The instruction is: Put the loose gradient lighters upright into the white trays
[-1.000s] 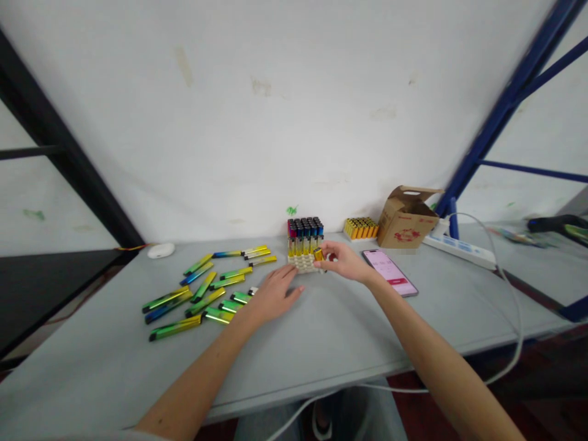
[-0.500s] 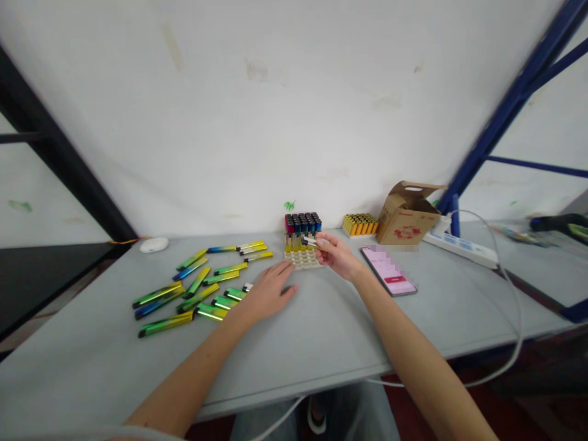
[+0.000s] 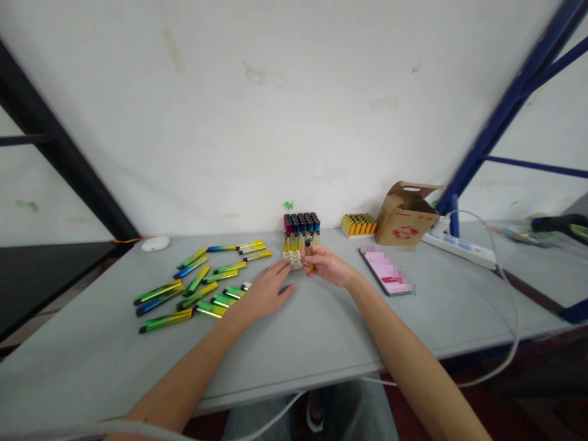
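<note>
Now grips a single lighter [image 3: 309, 247] between the fingers of the right hand [image 3: 329, 266], dark end up, at the near right part of a cream rack [image 3: 293, 260]. Holds it roughly upright instead of nearly level as half a second ago, and slightly lower and farther left. Leaves the left hand [image 3: 267, 293] in much the same spot, palm down on the tabletop [image 3: 321, 343], with fingers loosely outstretched and tips by the rack's near left corner; cannot tell whether pressing on it.

Looks onto dark-capped lighters [image 3: 301, 222], with red and blue bodies, packed upright in the rear of the rack, then yellow lighters with silvery tops [image 3: 294, 243] in front of these, and pale cells nearest the hands. Finds yellow cylinders [image 3: 359, 225] standing close together in a white tray [image 3: 347, 234] farther right, just beside an open cardboard box [image 3: 399, 222] with the flap raised. Cannot read the red print on the box, nor the pink, partly pixelated screen of the phone [image 3: 384, 269] lying nearer. Also takes in loose green, yellow and blue lighters [image 3: 166, 320] lying flat at left.
</note>
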The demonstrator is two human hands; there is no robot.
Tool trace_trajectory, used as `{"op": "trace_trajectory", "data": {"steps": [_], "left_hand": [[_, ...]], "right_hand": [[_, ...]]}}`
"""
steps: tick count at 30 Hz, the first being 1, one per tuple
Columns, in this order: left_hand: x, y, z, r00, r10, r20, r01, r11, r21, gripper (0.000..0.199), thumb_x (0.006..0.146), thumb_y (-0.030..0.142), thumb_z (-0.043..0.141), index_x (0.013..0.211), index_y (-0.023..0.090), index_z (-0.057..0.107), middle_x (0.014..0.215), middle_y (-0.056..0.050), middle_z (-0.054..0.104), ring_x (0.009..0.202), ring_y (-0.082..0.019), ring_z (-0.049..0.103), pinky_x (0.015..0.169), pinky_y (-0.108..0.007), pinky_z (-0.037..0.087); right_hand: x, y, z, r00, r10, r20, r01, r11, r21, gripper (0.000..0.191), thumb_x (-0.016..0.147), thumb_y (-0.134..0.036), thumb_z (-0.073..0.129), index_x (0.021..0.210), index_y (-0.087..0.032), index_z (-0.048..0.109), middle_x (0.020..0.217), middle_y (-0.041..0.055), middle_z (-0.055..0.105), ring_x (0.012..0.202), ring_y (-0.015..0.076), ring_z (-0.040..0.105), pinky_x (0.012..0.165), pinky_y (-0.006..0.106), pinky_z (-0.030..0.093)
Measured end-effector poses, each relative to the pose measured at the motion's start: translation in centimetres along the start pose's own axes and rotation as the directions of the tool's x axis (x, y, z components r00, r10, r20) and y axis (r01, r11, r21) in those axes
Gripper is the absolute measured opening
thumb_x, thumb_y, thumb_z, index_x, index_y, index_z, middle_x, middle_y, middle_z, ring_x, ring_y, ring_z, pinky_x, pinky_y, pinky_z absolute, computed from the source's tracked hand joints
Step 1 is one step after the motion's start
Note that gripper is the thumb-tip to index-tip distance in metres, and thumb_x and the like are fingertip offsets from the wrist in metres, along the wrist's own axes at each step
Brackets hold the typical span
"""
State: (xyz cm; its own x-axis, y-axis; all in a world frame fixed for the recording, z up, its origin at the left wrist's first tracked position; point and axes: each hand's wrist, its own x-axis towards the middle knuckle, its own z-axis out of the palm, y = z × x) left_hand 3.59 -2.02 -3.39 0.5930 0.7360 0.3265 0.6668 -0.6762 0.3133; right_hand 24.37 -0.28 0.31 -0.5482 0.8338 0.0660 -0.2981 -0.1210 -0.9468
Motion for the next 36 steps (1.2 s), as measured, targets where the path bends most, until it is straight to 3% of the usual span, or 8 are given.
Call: {"op": "trace_trajectory", "data": {"steps": [4,10,15,19,23,26,31,36], "left_hand": [[0.04,0.02,-0.08,1.0,0.009,0.006,-0.009,1.0,-0.006,0.046,0.09,0.028,0.051,0.135,0.017,0.05,0.141,-0.013,0.052,0.132,-0.026,0.046,0.113,-0.046,0.036],[0.04,-0.1,-0.01,1.0,0.021,0.018,-0.021,1.0,0.016,0.047,0.092,0.026,0.048,0.138,0.016,0.047,0.144,-0.014,0.05,0.134,-0.025,0.044,0.114,-0.046,0.035],[0.04,-0.03,-0.03,1.0,0.006,0.012,-0.007,1.0,0.03,0.045,0.094,0.024,0.042,0.137,0.015,0.048,0.143,-0.014,0.05,0.133,-0.025,0.045,0.114,-0.046,0.035],[0.0,-0.1,0.13,1.0,-0.009,0.0,0.009,0.999,0.048,0.043,0.094,0.026,0.042,0.135,0.014,0.05,0.141,-0.015,0.053,0.131,-0.026,0.047,0.113,-0.046,0.037],[-0.03,-0.17,0.28,1.0,-0.016,-0.002,0.016,0.999,0.046,0.044,0.093,0.026,0.043,0.134,0.014,0.051,0.14,-0.015,0.053,0.131,-0.027,0.047,0.112,-0.047,0.037],[-0.01,-0.11,0.29,1.0,-0.027,-0.006,0.027,0.999,0.046,0.042,0.094,0.027,0.041,0.133,0.016,0.053,0.138,-0.015,0.055,0.13,-0.027,0.048,0.112,-0.048,0.037],[-0.01,0.02,0.23,0.998,-0.055,0.0,0.055,0.996,0.073,0.043,0.095,0.027,0.037,0.133,0.016,0.053,0.138,-0.013,0.055,0.133,-0.029,0.045,0.112,-0.05,0.036],[-0.07,-0.05,0.3,0.999,-0.05,-0.001,0.05,0.996,0.073,0.044,0.095,0.028,0.037,0.133,0.015,0.053,0.138,-0.013,0.055,0.132,-0.029,0.045,0.111,-0.051,0.037]], "right_hand": [[0.36,0.54,0.25,0.999,-0.032,-0.027,0.03,0.996,-0.083,0.024,0.07,-0.029,0.074,0.083,-0.017,0.058,0.068,-0.003,0.057,0.062,0.01,0.052,0.055,0.022,0.036],[0.68,0.76,0.48,0.998,-0.018,-0.066,0.014,0.999,-0.053,0.027,0.069,-0.031,0.072,0.087,-0.017,0.058,0.071,-0.0018,0.059,0.058,0.0098,0.053,0.05,0.022,0.034],[0.68,0.37,0.41,0.997,0.034,-0.074,-0.029,0.997,0.071,0.025,0.076,-0.038,0.059,0.089,-0.017,0.059,0.059,-0.0056,0.046,0.046,0.0088,0.039,0.045,0.023,0.027],[0.67,-0.03,0.28,0.994,0.06,-0.093,-0.038,0.975,0.22,0.026,0.082,-0.041,0.05,0.088,-0.017,0.06,0.064,-0.0027,0.049,0.052,0.0106,0.044,0.049,0.023,0.033],[0.72,-0.02,0.15,0.987,0.017,-0.159,0.022,0.97,0.243,0.024,0.082,-0.04,0.061,0.091,-0.018,0.062,0.069,-0.0023,0.052,0.06,0.0108,0.05,0.056,0.023,0.039],[0.77,0.26,-0.02,0.978,-0.041,-0.206,0.079,0.98,0.182,0.032,0.074,-0.042,0.073,0.093,-0.02,0.06,0.074,-0.0025,0.057,0.064,0.0111,0.053,0.056,0.023,0.04],[0.73,0.64,-0.12,0.963,-0.104,-0.249,0.128,0.989,0.08,0.045,0.065,-0.044,0.082,0.089,-0.022,0.051,0.075,-0.0036,0.061,0.059,0.0098,0.054,0.048,0.02,0.035],[0.53,0.36,0.1,0.972,-0.084,-0.218,0.11,0.988,0.108,0.043,0.066,-0.041,0.081,0.084,-0.021,0.048,0.071,-0.0054,0.056,0.051,0.0064,0.044,0.042,0.017,0.025]]}}
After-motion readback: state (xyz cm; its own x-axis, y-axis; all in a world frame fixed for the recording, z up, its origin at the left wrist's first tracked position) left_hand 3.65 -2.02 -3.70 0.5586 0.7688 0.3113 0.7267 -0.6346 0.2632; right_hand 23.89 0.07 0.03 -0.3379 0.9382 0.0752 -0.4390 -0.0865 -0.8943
